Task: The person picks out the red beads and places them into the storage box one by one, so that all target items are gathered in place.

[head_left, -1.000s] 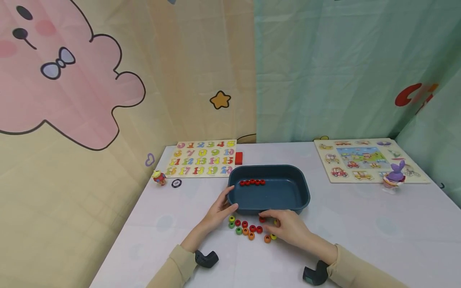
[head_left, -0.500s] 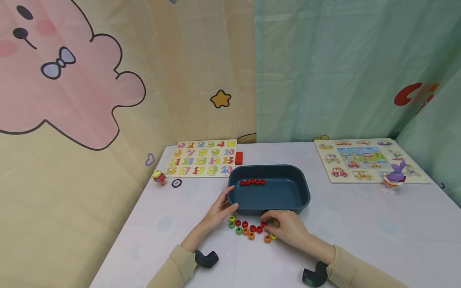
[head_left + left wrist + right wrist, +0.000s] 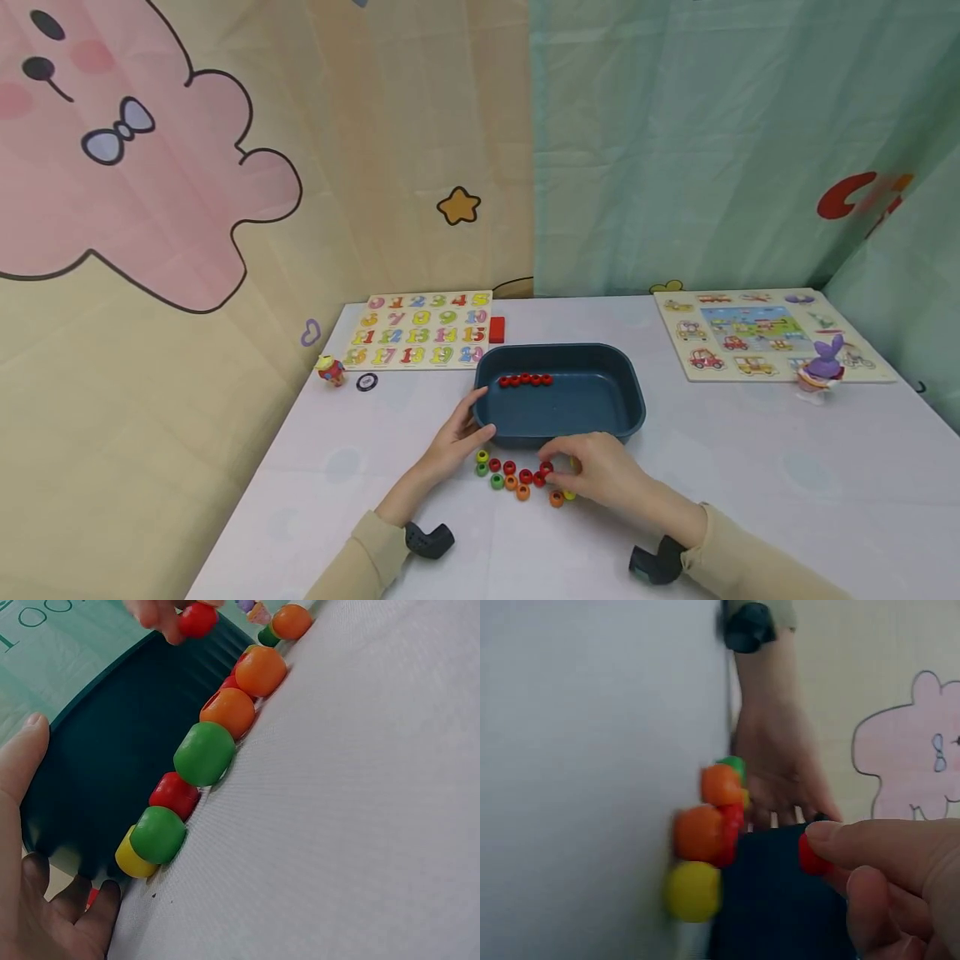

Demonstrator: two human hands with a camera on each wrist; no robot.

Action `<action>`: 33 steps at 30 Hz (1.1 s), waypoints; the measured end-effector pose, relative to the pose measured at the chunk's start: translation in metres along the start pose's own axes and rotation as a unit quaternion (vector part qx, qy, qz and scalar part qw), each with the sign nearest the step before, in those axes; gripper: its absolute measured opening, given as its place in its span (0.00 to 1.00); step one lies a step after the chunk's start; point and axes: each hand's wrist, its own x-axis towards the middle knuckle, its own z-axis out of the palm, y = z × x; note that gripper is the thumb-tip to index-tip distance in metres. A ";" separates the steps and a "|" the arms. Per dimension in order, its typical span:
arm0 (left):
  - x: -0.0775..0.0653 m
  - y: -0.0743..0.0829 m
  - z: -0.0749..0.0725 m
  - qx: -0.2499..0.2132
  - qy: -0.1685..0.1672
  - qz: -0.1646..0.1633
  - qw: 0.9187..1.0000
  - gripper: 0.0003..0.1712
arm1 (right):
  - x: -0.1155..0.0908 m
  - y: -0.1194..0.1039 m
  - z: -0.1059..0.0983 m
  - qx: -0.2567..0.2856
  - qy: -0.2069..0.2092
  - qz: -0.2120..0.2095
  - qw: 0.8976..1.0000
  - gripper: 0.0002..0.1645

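Since 1 s ago, the glossy round red bead (image 3: 197, 622) has shifted slightly toward the person. Right hand (image 3: 600, 473): thumb and fingers pinch it near the dark-blue rectangular tray's (image 3: 592, 404) near wall. Left hand (image 3: 448, 443): fingers spread, touching the tray's left end. Loose red, orange, green, yellow round beads (image 3: 522, 492) lie on the white cloth-covered bench (image 3: 750, 483); five red beads (image 3: 526, 379) line up inside.

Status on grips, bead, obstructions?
Left grip holding blue tray. Right grip pinching red bead, off table. Loose beads along tray's near side; no visible block.
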 end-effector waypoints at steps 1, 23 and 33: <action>0.000 0.000 0.000 0.000 0.000 0.000 1.000 0.35 | 0.003 -0.002 -0.007 0.006 -0.008 -0.009 1.000 0.15; 0.001 -0.003 -0.001 -0.004 -0.006 -0.008 1.000 0.36 | 0.144 0.013 -0.044 0.093 -0.082 -0.010 0.992 0.19; -0.001 -0.001 0.000 0.002 -0.003 -0.003 1.000 0.36 | 0.166 0.046 -0.006 0.097 -0.158 0.063 0.981 0.14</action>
